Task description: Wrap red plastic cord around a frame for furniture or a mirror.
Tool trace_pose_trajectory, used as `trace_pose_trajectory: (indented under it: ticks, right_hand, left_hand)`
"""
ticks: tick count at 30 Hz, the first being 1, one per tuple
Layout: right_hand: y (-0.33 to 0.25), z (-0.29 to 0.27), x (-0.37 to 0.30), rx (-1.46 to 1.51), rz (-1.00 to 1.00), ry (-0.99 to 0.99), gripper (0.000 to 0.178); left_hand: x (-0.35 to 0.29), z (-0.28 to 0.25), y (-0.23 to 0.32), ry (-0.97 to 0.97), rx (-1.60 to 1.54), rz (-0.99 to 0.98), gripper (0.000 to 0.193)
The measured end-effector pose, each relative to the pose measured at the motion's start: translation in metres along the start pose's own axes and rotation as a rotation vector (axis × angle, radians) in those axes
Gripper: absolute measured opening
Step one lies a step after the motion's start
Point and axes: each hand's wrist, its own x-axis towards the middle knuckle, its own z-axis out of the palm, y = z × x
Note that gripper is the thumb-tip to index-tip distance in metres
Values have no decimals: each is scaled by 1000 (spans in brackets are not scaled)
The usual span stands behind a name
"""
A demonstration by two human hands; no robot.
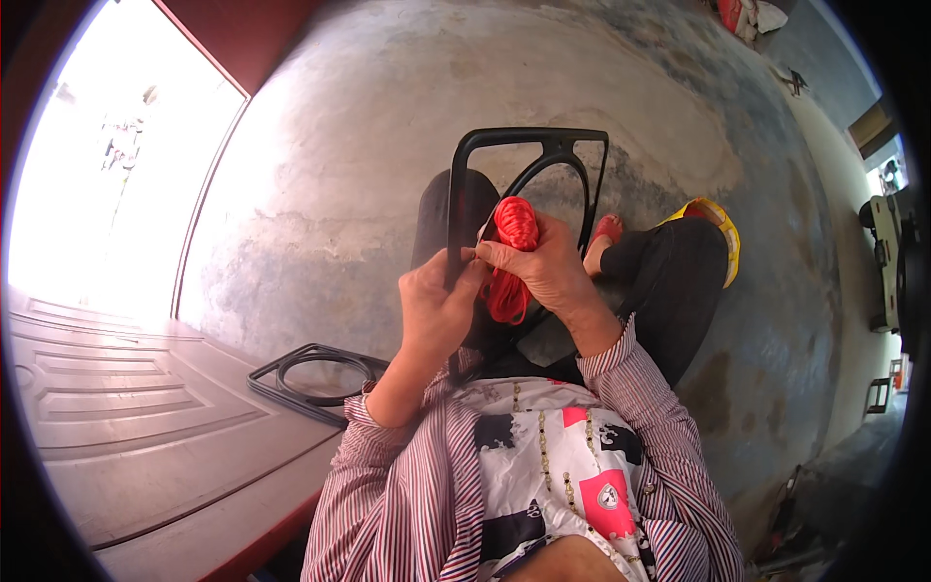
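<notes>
A black rectangular frame (529, 136) with a round ring inside stands upright between my knees. My left hand (436, 303) is closed around its left bar, with thumb and fingertips pinched together. A bundle of red cord (516, 223) is gripped in my right hand (551, 272), and its loose loops hang below the fingers. My right thumb and fingertip meet the left fingertips at the bar. Whether a strand of cord runs between them is too small to make out. The lower part of the frame is hidden behind my hands and legs.
More black frames (291, 388) of the same kind lie low to my left, beside a panelled door (116, 398). A yellow-rimmed container (729, 254) stands behind my right knee. Bare concrete floor (359, 126) stretches ahead, and bright light enters through a doorway at left.
</notes>
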Motion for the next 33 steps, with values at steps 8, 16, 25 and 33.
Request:
trace_pose_trajectory:
  ticks: [8,16,25,33]
  right_hand:
    - [10,-28,2,770,191,91,34]
    - [-49,-9,-31,246,3,-174,58]
    - [-42,-8,0,-113,-179,-44,24]
    - [1,-15,-2,802,249,-117,25]
  left_hand:
    - [13,-24,28,-39,-6,-38,14]
    - [14,-24,18,7,319,133,13]
    - [18,-11,27,-160,160,450,36]
    - [20,-15,21,-367,-315,394,36]
